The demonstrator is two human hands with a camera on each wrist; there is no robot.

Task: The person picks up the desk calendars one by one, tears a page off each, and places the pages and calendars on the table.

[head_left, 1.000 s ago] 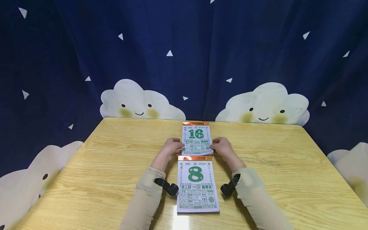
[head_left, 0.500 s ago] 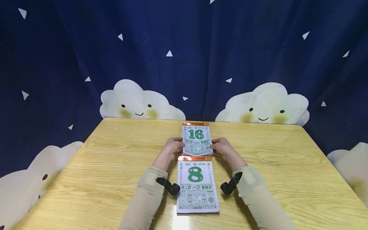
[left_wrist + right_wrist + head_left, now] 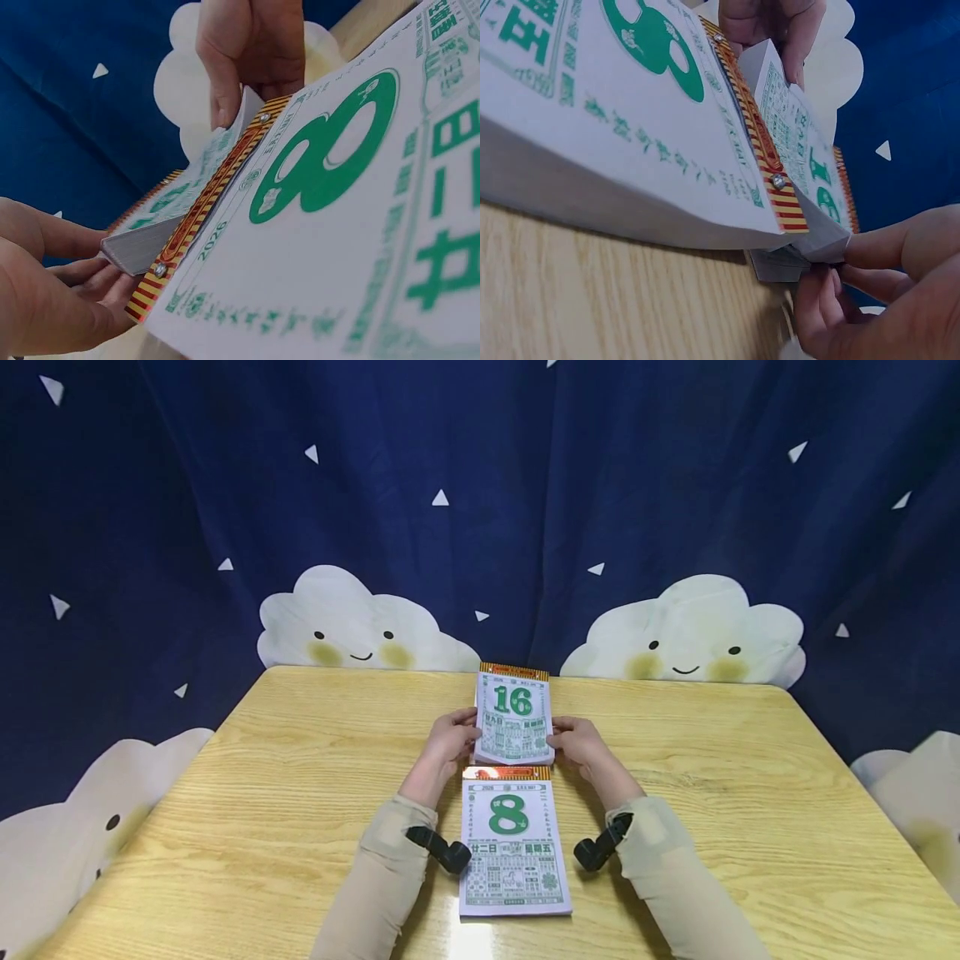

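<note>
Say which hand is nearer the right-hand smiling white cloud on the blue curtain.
Right. The right hand is below and left of the cloud; the left hand is farther left, across the white paper calendar showing green 16.

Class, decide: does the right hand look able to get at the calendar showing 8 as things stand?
Probably yes, if the right hand releases the calendar showing 16, whose edge it grips; the calendar showing 8 lies close by, with nothing covering its right edge.
</note>
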